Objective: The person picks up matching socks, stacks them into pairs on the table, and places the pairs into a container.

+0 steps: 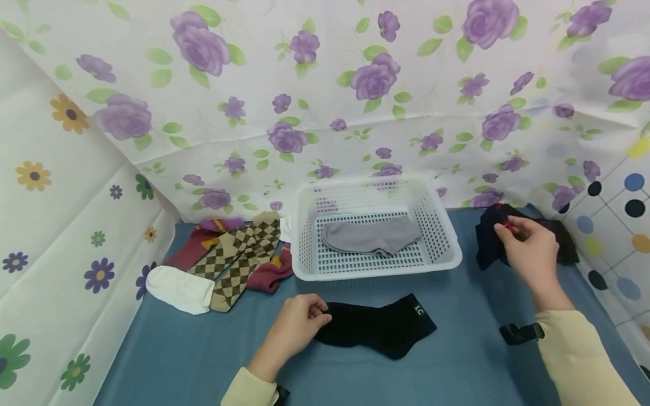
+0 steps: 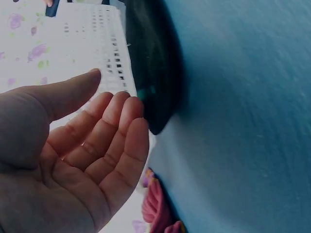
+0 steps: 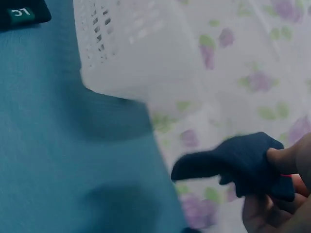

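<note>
At the white plastic basket's (image 1: 376, 275) three o'clock, the right hand (image 1: 533, 254) pinched a crumpled navy fabric sock (image 1: 486, 239), probably light, limp, best gripped by a fold; the left hand (image 1: 297, 324), loosely curved, empty, was by a flat black fabric sock (image 1: 376, 324), six o'clock.

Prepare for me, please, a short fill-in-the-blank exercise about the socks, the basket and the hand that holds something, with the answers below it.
1. The sock inside the white basket is ____ in color.
2. In the head view, the checkered socks lie on the ____ side of the basket.
3. The dark navy sock is held by the person's ____ hand.
4. The letters on the black sock are printed in ____.

Missing words: gray; left; right; white.
</note>
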The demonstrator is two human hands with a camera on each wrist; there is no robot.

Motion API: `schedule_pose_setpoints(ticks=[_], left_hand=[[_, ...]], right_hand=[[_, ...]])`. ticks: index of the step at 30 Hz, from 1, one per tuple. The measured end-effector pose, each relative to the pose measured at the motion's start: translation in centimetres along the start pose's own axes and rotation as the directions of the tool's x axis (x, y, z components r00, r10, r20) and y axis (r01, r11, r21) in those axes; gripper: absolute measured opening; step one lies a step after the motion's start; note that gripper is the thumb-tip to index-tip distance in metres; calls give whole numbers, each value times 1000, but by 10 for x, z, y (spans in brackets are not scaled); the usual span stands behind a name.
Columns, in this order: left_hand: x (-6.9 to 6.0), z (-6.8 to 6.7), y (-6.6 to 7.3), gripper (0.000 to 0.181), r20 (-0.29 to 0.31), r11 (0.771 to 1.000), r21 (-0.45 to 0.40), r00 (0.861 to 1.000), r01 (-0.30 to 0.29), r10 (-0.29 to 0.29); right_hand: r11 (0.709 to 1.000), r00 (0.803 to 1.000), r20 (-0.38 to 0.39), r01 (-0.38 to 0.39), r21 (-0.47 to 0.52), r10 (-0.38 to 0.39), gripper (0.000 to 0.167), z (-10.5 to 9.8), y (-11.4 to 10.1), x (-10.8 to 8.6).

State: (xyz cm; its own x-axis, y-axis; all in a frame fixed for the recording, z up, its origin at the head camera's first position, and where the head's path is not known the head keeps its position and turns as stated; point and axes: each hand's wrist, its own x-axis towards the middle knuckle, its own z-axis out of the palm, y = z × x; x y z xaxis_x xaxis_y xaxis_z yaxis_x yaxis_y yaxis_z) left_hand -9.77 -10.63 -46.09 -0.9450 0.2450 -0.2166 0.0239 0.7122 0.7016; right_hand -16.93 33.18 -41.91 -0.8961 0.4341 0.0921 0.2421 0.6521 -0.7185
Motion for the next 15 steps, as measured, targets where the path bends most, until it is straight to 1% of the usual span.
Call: schedule_pose_setpoints(ticks=[2, 4, 7, 9, 12, 15], left_hand=[[1, 1, -4, 9, 10, 1000, 12, 1000, 13, -13], [3, 2, -7, 10, 16, 1000, 19, 1000, 24, -24], [4, 4, -10, 12, 19, 999, 26, 999, 45, -46], [5, 5, -12, 12, 22, 998, 27, 998, 58, -59], [7, 5, -13, 13, 29, 997, 30, 997, 77, -78], [7, 5, -14, 15, 35, 996, 28, 996, 84, -85]], right_hand=[[999, 996, 87, -32, 11, 31, 64, 10, 10, 9], [997, 982, 181, -63, 35, 56, 67, 21, 18, 16], [995, 952, 296, -90, 42, 74, 67, 36, 28, 22], [995, 932, 354, -98, 38, 78, 66, 44, 33, 22], [996, 902, 425, -89, 16, 73, 58, 54, 39, 21], [997, 859, 508, -81, 16, 62, 51, 60, 44, 18]])
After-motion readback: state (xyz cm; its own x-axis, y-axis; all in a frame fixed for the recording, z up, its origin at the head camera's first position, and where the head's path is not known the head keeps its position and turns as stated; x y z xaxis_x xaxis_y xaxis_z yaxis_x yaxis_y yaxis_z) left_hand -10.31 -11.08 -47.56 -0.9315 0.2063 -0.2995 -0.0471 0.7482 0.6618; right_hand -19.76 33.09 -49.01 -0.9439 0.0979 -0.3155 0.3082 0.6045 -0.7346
